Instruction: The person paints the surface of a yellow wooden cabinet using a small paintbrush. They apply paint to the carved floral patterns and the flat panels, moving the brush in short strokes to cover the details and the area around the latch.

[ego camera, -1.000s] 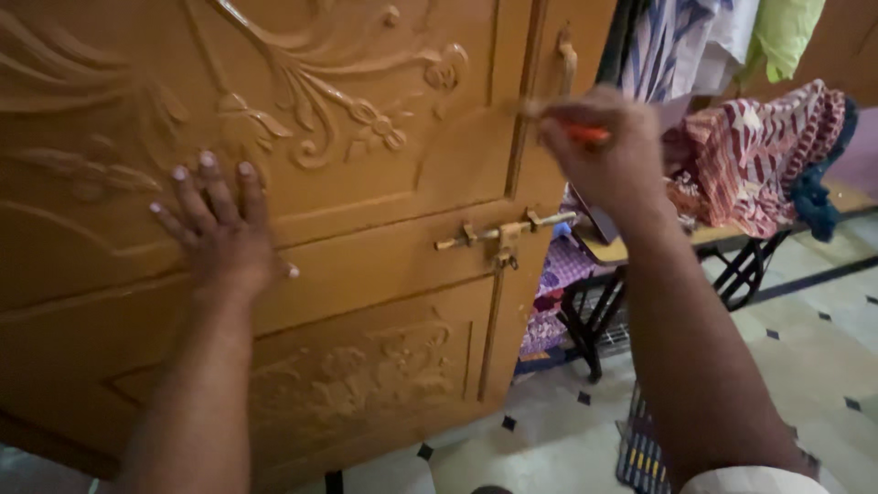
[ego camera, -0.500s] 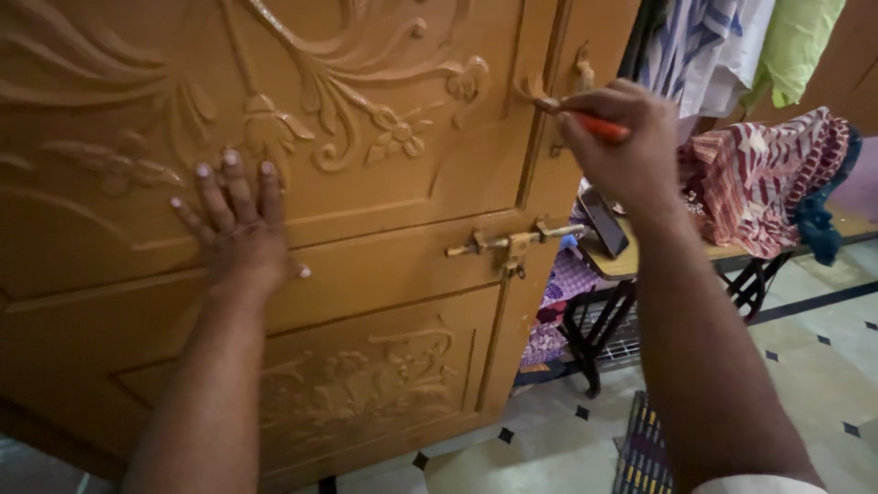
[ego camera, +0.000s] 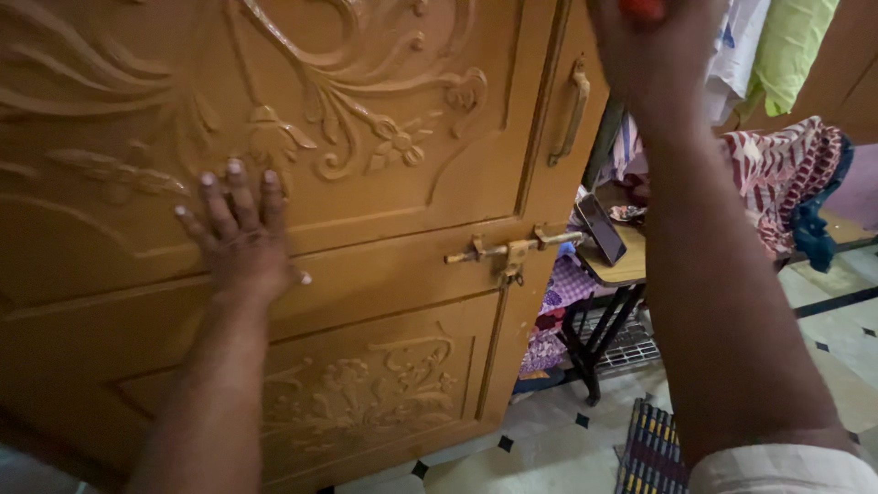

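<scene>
My left hand (ego camera: pixel 240 236) lies flat with fingers spread against a carved, ochre-painted wooden door (ego camera: pixel 384 284). My right hand (ego camera: pixel 654 50) is raised at the top edge of view, closed around an orange-handled tool (ego camera: pixel 643 8); only a bit of the orange handle shows and its tip is out of frame. The hand is up and to the right of the door's pull handle (ego camera: pixel 572 110). A sliding bolt latch (ego camera: pixel 512 249) sits on the door's right edge, below that handle.
Behind the door's edge stands a small wooden table on black metal legs (ego camera: pixel 622 265) with a phone (ego camera: pixel 602 229) propped on it. Patterned cloth (ego camera: pixel 777 174) is piled to the right, garments hang above, and a striped mat (ego camera: pixel 651 439) lies on the tiled floor.
My right hand has lifted from beside the door's edge near the pull handle to the top of the view, taking the orange tool mostly out of frame. The left hand stays pressed on the door.
</scene>
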